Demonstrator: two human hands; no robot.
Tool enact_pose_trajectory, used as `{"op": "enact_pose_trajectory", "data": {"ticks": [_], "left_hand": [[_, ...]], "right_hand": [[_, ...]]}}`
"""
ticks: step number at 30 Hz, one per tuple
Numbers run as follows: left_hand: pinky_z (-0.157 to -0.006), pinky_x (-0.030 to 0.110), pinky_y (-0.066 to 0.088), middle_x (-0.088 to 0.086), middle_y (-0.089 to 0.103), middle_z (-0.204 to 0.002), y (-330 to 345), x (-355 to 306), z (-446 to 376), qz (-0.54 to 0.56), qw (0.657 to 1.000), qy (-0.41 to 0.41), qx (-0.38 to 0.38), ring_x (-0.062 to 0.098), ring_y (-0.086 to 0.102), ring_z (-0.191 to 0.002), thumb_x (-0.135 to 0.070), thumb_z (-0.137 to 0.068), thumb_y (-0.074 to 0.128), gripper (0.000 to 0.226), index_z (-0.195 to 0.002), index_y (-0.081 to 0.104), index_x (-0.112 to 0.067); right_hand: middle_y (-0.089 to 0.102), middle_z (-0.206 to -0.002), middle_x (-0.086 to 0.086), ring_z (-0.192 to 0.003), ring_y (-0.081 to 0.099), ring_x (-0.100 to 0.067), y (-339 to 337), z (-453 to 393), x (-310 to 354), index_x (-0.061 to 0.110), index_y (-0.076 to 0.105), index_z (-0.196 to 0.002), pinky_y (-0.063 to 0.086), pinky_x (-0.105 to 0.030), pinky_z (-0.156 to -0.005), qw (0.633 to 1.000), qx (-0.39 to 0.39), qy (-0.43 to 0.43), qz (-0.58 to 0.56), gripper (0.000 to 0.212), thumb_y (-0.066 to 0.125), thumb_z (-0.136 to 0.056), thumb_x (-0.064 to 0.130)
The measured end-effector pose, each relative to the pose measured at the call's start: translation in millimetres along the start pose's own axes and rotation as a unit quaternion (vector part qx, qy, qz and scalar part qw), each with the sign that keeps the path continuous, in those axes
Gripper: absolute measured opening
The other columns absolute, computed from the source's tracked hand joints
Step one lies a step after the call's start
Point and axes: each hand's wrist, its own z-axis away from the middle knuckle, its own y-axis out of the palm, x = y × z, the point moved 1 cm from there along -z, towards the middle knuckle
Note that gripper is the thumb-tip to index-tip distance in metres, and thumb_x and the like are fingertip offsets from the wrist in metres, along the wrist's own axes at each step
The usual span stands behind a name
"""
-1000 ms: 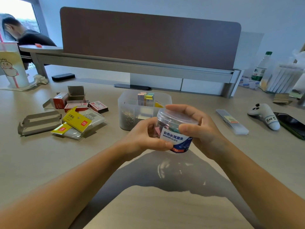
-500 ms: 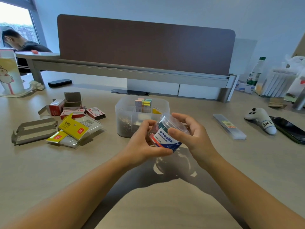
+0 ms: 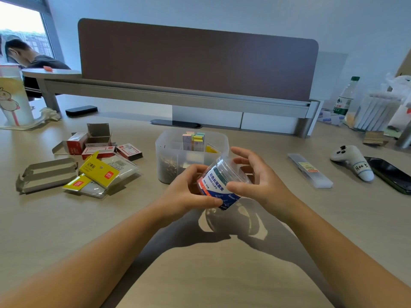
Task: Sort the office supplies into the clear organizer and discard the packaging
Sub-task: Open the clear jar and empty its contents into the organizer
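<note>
I hold a clear round tub of binder clips [image 3: 220,185], blue and white label, tilted with its lid end toward the far right, just above the desk. My left hand [image 3: 189,192] grips its lower side. My right hand [image 3: 255,178] cups the lid end, thumb on the label, fingers spread. Behind the tub stands the clear organizer [image 3: 191,152], with sticky tabs upright in the back and metal clips in its left compartment. Opened packaging lies to the left: red staple boxes [image 3: 100,145], yellow packets [image 3: 100,172] and a flattened grey carton [image 3: 46,174].
A clear flat case [image 3: 310,172] lies right of my hands. Further right are a white game controller [image 3: 351,161] and a dark phone [image 3: 391,174]. A brown divider [image 3: 195,61] closes the desk's far side. A paper cup [image 3: 13,98] stands far left, a bottle [image 3: 345,96] far right.
The tub has tipped from upright to lid pointing away to the right and has dropped closer to the desk. My right fingers have loosened from the lid top and spread.
</note>
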Motion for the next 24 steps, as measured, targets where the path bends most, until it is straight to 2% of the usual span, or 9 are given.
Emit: {"op": "enact_pose_trajectory", "data": {"ticks": [3,7,9,12,16,18,20,22,24], "left_hand": [[-0.075,0.020,0.055,-0.002,0.055,-0.099,-2.1,0.7,-0.8,-0.001,1.000,-0.005,-0.006,0.015,0.060,-0.092,0.004,-0.071,0.064,0.047,-0.097,0.043,-0.029],[-0.077,0.023,0.055,-0.001,0.055,-0.100,-3.7,0.7,-1.4,-0.009,1.000,-0.010,-0.006,0.016,0.061,-0.093,0.004,-0.070,0.065,0.048,-0.098,0.043,-0.028],[-0.077,0.024,0.055,-0.002,0.054,-0.100,-5.2,1.1,-1.1,-0.019,1.000,-0.014,-0.003,0.015,0.060,-0.093,0.006,-0.070,0.066,0.049,-0.097,0.042,-0.027],[-0.077,0.022,0.055,-0.002,0.053,-0.100,-6.3,2.6,-0.1,-0.043,0.999,-0.025,0.011,0.014,0.059,-0.094,0.007,-0.070,0.066,0.050,-0.096,0.039,-0.027],[-0.077,0.022,0.054,-0.005,0.052,-0.100,-11.9,4.3,0.6,-0.061,0.997,-0.036,-0.004,0.012,0.058,-0.095,0.006,-0.069,0.067,0.053,-0.094,0.037,-0.030],[-0.077,0.022,0.054,-0.005,0.052,-0.100,-15.3,3.0,1.1,-0.057,0.998,-0.038,-0.013,0.014,0.058,-0.096,0.006,-0.069,0.067,0.055,-0.095,0.036,-0.031],[-0.075,0.021,0.054,-0.004,0.052,-0.101,-18.0,1.8,1.8,-0.038,0.998,-0.041,-0.023,0.016,0.057,-0.097,0.009,-0.070,0.065,0.058,-0.101,0.035,-0.029],[-0.074,0.019,0.054,-0.003,0.053,-0.103,-19.2,1.0,2.7,-0.018,0.999,-0.041,-0.025,0.015,0.058,-0.095,0.011,-0.070,0.064,0.062,-0.110,0.033,-0.025],[-0.075,0.019,0.054,-0.004,0.055,-0.103,-19.0,0.4,3.9,-0.018,0.999,-0.035,-0.019,0.013,0.059,-0.094,0.010,-0.070,0.063,0.060,-0.109,0.037,-0.027]], "right_hand": [[0.037,-0.118,0.015,-0.091,0.043,0.008,-0.3,-0.4,-2.5,0.049,0.029,-0.109,0.043,0.003,-0.057,1.000,0.011,0.006,-0.010,0.058,0.060,-0.060,0.039],[0.045,-0.108,0.016,-0.091,0.048,0.003,-1.5,-1.2,-4.1,0.044,0.037,-0.102,0.045,0.000,-0.057,1.000,-0.014,0.009,0.000,0.048,0.059,-0.059,0.044],[0.047,-0.105,0.021,-0.096,0.050,0.001,-2.4,-0.6,-4.4,0.046,0.041,-0.096,0.049,-0.004,-0.063,1.000,-0.008,0.002,-0.020,0.042,0.061,-0.059,0.039],[0.048,-0.110,0.021,-0.105,0.050,-0.003,-4.1,0.1,-6.7,0.046,0.043,-0.097,0.048,-0.014,-0.078,1.000,-0.007,-0.009,-0.027,0.045,0.063,-0.058,0.033],[0.049,-0.112,0.016,-0.104,0.050,-0.006,-13.2,1.5,-11.2,0.046,0.043,-0.098,0.045,-0.016,-0.081,0.999,-0.032,0.002,-0.007,0.047,0.064,-0.057,0.036],[0.048,-0.114,0.012,-0.103,0.050,-0.008,-18.9,3.7,-17.4,0.043,0.041,-0.103,0.044,-0.019,-0.082,0.999,-0.038,0.024,0.030,0.052,0.068,-0.060,0.039],[0.045,-0.117,0.007,-0.105,0.047,-0.012,-22.4,6.7,-26.0,0.033,0.042,-0.114,0.042,-0.024,-0.083,0.994,-0.031,0.060,0.089,0.056,0.074,-0.068,0.033],[0.045,-0.125,0.001,-0.106,0.043,-0.011,-22.1,8.3,-33.9,0.024,0.041,-0.124,0.039,-0.025,-0.083,0.985,-0.003,0.090,0.148,0.060,0.072,-0.072,0.026],[0.042,-0.133,-0.001,-0.106,0.041,-0.010,-18.2,8.5,-39.6,0.022,0.039,-0.127,0.039,-0.022,-0.085,0.973,0.029,0.102,0.205,0.064,0.071,-0.073,0.028]]}}
